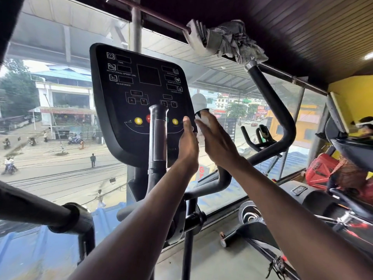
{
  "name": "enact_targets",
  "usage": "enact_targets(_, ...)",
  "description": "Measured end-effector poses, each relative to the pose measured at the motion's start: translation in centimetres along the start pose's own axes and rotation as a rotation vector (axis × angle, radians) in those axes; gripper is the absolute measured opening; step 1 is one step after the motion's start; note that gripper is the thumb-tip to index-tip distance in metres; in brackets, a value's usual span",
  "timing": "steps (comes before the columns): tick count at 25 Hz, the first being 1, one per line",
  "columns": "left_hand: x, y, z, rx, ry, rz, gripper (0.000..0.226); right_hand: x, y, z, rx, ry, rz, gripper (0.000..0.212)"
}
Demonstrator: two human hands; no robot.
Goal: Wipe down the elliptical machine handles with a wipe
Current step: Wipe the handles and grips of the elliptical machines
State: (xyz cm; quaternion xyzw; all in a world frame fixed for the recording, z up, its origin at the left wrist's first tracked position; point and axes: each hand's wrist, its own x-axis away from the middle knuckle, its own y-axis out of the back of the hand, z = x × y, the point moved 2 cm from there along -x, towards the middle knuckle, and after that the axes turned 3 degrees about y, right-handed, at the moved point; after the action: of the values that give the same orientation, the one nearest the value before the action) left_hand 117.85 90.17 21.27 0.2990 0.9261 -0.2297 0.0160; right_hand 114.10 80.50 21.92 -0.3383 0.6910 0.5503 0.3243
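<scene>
A: So where's the wipe (200, 130) right now?

B: Between the two palms, just right of the console (139, 102). The right hand (218, 142) lies over it with fingers nearly straight, the left hand (187, 138) presses flat against its other side. Neither hand curls round it; it looks sandwiched, not pinched.

A: And the handles?

B: The inner handle (158, 136) stands upright just left of the left hand, its long axis running near-vertical in front of the console. The left hand is nearer to it. The outer right handle (270, 110) rises far right, curving up toward a rag (234, 41) draped over its top.

A: What's the white thing above the fingers?

B: Rounded, pale, poking up over the right hand; possibly a bottle top, I cannot tell.

A: So the next move?

B: My guess: carry the wipe leftward, wrap it round the upright handle and stroke along its length.

A: The room?

B: A gym by big windows (60, 118) over a street, an exercise bike (262, 223) near right, yellow wall (351, 98) beyond.
</scene>
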Motion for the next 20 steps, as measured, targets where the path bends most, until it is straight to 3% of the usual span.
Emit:
enact_targets(1, 0.0, 0.0, 0.1, 0.004, -0.001, -0.005, 0.074, -0.4, 0.4, 0.0, -0.032, -0.028, -0.039, 0.044)
enact_targets(3, -0.5, 0.3, 0.3, 0.010, -0.005, -0.008, 0.072, 0.0, 0.2, 0.1, 0.074, 0.084, -0.086, 0.032)
enact_targets(5, -0.8, 0.4, 0.4, 0.023, -0.008, -0.015, 0.056, -0.3, 0.0, -0.2, 0.259, 0.169, -0.110, 0.023)
enact_targets(6, -0.7, 0.4, 0.3, 0.014, -0.003, -0.018, 0.050, -1.0, 0.4, -0.2, 0.323, 0.126, -0.134, 0.024)
enact_targets(8, -0.7, 0.2, 0.3, 0.000, -0.007, -0.018, 0.052, -2.5, 0.9, 0.2, 0.296, 0.008, -0.163, 0.029)
enact_targets(11, -0.8, 0.2, 0.8, 0.006, 0.035, 0.022, 0.072, -0.7, -0.2, 1.0, 0.308, 0.175, -0.048, 0.026)
enact_targets(13, -0.6, 0.1, 1.1, 0.008, 0.061, 0.038, 0.071, 0.7, -0.2, 0.7, 0.301, 0.228, -0.010, 0.014)
enact_targets(17, -0.5, -0.3, 1.6, -0.030, 0.033, 0.040, 0.071, 0.5, 0.2, 0.5, 0.193, -0.059, -0.136, 0.031)
enact_targets(20, -0.4, 0.3, 1.7, -0.009, 0.044, 0.039, 0.063, 4.0, -0.7, 0.8, 0.220, 0.106, -0.103, 0.013)
